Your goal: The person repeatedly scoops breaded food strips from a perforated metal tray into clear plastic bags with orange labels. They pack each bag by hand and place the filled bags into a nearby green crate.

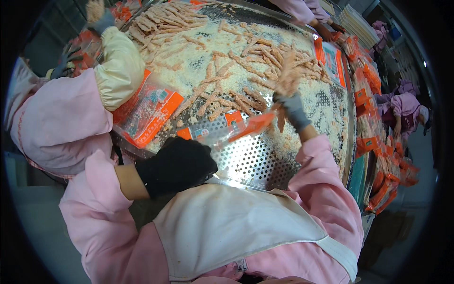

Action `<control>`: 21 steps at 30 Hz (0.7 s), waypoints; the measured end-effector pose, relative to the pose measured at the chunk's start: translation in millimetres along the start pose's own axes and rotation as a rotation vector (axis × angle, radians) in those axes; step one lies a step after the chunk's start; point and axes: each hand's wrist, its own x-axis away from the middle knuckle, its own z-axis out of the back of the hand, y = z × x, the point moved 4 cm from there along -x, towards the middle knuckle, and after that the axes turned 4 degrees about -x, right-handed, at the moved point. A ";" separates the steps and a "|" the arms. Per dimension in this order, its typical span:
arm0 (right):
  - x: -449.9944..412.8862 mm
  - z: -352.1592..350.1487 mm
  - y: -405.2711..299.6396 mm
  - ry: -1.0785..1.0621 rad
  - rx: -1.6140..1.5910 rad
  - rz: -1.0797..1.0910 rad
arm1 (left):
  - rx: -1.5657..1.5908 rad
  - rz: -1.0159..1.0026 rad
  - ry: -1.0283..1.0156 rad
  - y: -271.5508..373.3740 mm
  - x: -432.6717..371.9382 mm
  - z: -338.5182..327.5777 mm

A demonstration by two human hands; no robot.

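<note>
My left hand (179, 165), in a black glove, grips a clear plastic bag (253, 127) with orange print, which is blurred and stretches out to the right over the perforated metal tray (241, 161). My right hand (293, 110), gloved in grey, holds a bunch of crumb-coated strips (288, 76), also blurred, just past the bag's far end. Loose breaded strips (216, 85) lie beyond the bag on a layer of pale crumbs (181, 56). A pile of strips (163, 21) sits at the tray's far left.
A stack of printed bags (152, 113) rests at the tray's left edge, and another (331, 62) at the right. Close on my left, a co-worker's sleeve (120, 67) reaches over the tray. Filled bags (367, 117) line the right side; other people work beyond.
</note>
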 end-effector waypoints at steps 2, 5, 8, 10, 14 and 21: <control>17.8 -9.8 -85.8 -0.102 -0.141 0.166 | -0.052 -0.015 -0.032 -2.2 -9.8 10.4; 44.2 -71.0 -193.0 -0.315 -0.551 0.357 | -0.016 0.002 -0.201 -10.7 -33.5 18.7; 74.2 -112.5 -200.6 -0.649 -0.401 0.460 | 0.073 -0.122 -0.021 -13.1 -47.2 36.7; 67.5 -105.5 -125.0 -0.829 0.235 0.519 | 0.098 -0.159 0.137 -14.0 -44.5 62.8; 60.1 -131.0 -109.0 -1.005 0.580 0.029 | 0.152 -0.098 0.255 -18.5 -26.9 38.8; 64.4 -156.7 -105.6 -1.114 0.224 0.108 | 0.076 -0.027 0.239 -32.3 -12.9 10.5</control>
